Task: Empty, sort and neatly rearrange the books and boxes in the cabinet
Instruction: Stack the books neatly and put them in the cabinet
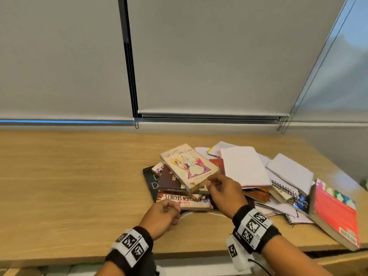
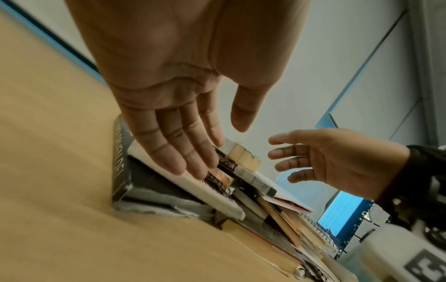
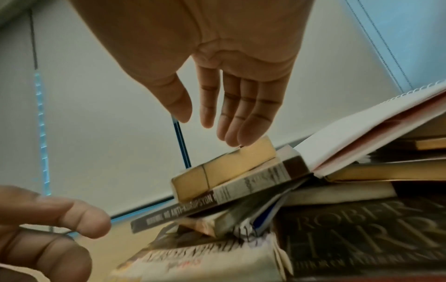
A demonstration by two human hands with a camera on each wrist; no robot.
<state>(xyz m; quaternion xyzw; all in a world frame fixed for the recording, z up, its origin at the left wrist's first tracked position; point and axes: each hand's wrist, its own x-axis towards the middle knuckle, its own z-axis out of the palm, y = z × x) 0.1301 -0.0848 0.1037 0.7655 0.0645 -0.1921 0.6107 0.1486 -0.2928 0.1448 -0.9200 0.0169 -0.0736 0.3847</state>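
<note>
A loose pile of books [image 1: 179,188] lies on the wooden cabinet top [image 1: 69,176]. On top sits a cream paperback [image 1: 189,166] with yellowed page edges [image 3: 224,169], above a dark-spined book [image 3: 173,211] and a "Kitchen Secrets" book [image 1: 185,200]. My right hand [image 1: 214,185] hovers with straight fingers [image 3: 241,133] at the paperback's near corner; whether they touch it I cannot tell. My left hand [image 1: 171,211] is at the pile's near-left edge, fingers [image 2: 190,164] extended over the book spines, holding nothing.
White spiral notebooks [image 1: 288,174] and a white pad [image 1: 245,166] spread to the right of the pile. A thick red book [image 1: 336,212] overhangs the front edge at far right. Bare wood stretches to the left. Roller blinds [image 1: 209,56] hang behind.
</note>
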